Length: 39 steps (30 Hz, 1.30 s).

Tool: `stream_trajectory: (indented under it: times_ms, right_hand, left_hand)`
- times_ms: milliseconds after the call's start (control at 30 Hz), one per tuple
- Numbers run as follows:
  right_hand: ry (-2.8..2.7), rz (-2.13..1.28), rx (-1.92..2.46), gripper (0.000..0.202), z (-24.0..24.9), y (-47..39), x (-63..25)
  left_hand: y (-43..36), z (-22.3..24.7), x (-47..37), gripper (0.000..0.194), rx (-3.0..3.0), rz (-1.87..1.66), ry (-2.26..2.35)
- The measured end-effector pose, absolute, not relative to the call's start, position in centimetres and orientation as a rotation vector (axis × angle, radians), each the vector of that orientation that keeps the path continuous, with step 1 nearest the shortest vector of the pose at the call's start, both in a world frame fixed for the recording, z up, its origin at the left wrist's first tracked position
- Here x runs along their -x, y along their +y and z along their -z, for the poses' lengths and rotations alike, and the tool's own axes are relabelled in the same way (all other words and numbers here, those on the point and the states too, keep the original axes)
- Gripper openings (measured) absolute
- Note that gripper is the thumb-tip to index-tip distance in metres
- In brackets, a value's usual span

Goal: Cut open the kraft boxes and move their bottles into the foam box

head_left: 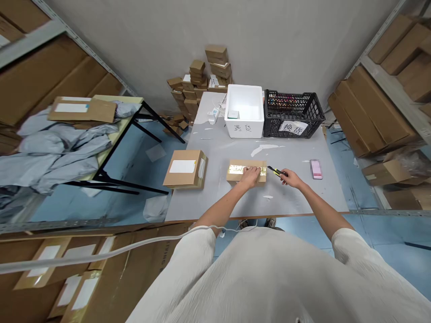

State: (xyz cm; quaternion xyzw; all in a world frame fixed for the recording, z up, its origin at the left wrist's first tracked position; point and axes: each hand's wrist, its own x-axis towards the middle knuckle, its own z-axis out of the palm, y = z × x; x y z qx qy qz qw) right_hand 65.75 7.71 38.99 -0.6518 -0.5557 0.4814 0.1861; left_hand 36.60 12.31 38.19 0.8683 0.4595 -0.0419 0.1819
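Observation:
A small cardboard box (233, 176) with shiny tape along its top lies on the grey table in front of me. My left hand (249, 176) grips this box from above, its fingers bent over the taped top near the right end. In my right hand (290, 178) is a black and yellow utility knife (278, 172), the fingers closed round its handle. The blade end points left, close to the box's right end; whether it touches the cardboard I cannot tell.
Left on the table sits a larger labelled box (182, 168). A white foam bin (244, 128) and a black plastic crate (292, 121) stand at the back; a pink-screened phone (316, 169) lies right. A side table (104, 154) holds grey bags (57, 148). A white cable (134, 246) crosses low in front.

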Motion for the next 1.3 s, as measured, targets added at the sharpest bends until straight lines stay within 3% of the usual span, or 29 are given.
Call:
stream_trajectory:
  times_ms: [267, 500, 800, 1000, 1167, 1300]
  right_hand:
    - [-2.191, -0.916, 1.89, 0.031, -39.0, 10.4, -66.7]
    - [-2.398, -0.78, 1.846, 0.033, -38.2, 12.9, -66.3]
    - [-2.204, -1.065, 1.779, 0.018, -38.4, 13.6, -65.4]
    - [-1.964, -1.52, 1.785, 0.024, -39.2, 12.2, -65.9]
    - [-1.633, -1.563, 1.822, 0.028, -39.0, 10.7, -66.4]
    - [-1.523, -1.681, 1.801, 0.031, -39.4, 10.1, -66.7]
  left_hand:
    - [12.0, -38.2, -36.7, 0.059, -2.464, 0.102, 1.307]
    - [11.8, -37.7, -36.5, 0.074, -2.495, 0.09, 1.321]
    - [12.0, -36.5, -36.3, 0.078, -2.533, 0.045, 1.294]
    - [12.1, -36.6, -36.3, 0.071, -2.511, 0.054, 1.293]
    - [12.1, -36.5, -36.1, 0.067, -2.515, 0.054, 1.281]
    - [12.2, -36.5, -35.9, 0.077, -2.469, 0.004, 1.268]
